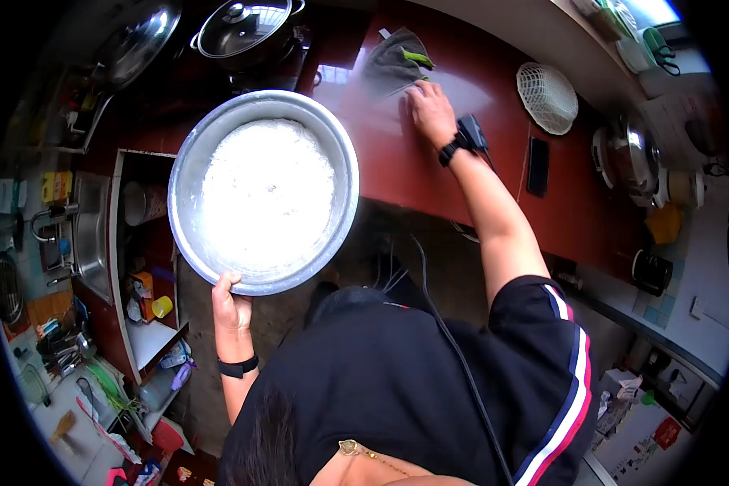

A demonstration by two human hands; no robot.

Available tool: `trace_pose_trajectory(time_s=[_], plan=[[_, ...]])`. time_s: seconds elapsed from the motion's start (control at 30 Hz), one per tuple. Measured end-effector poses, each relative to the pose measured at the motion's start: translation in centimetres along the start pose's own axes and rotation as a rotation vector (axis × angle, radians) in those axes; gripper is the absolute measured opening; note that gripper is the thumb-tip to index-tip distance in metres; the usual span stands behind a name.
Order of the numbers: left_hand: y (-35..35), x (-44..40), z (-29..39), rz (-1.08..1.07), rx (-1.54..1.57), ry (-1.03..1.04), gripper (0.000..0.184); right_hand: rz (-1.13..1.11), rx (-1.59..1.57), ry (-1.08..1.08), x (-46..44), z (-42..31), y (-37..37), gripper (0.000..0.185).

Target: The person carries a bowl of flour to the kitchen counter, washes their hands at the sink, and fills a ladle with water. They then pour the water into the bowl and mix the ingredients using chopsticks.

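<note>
A wide metal basin [185, 219] is tilted toward me, with a layer of white flour-like powder [269, 182] covering its bottom. My left hand [232, 306] grips the near rim, thumb over the edge and the other fingers mostly hidden beneath. On the red counter, my right hand [432, 112] reaches forward with bent fingers at the near edge of a dark grey cloth [390, 65], seemingly pinching it. The cloth's left side is blurred. Bright green pieces [418, 59] show on the cloth, just beyond those fingertips; their kind is unclear.
A lidded pot [247, 32] sits on the stove beyond the basin. To the right, the red counter [486, 154] holds a pale mesh basket [547, 97], a black phone [538, 166] and a lidded cooker [628, 158]. A sink [95, 235] is at left. A black cable [445, 324] hangs across my front.
</note>
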State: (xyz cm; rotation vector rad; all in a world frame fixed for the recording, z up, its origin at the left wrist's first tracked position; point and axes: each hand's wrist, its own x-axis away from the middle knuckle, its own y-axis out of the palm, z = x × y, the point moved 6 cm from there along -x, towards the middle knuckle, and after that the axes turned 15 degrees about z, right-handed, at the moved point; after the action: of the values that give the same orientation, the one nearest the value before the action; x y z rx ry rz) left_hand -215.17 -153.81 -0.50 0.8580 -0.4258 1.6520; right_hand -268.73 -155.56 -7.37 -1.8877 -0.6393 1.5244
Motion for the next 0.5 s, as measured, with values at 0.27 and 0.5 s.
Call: trace_pose_trajectory(time_s=[0.27,0.5], plan=[[-0.9,-0.8,-0.6,0.033,-0.013,0.029,0.051,-0.143,0.208,-0.173,-2.3,1.2,6.3,0.016],[-2.4,-1.2,0.3,-0.023,-0.044,0.02,0.058,-0.307,-0.024,-0.154,6.7,-9.1,-4.4,0.009]])
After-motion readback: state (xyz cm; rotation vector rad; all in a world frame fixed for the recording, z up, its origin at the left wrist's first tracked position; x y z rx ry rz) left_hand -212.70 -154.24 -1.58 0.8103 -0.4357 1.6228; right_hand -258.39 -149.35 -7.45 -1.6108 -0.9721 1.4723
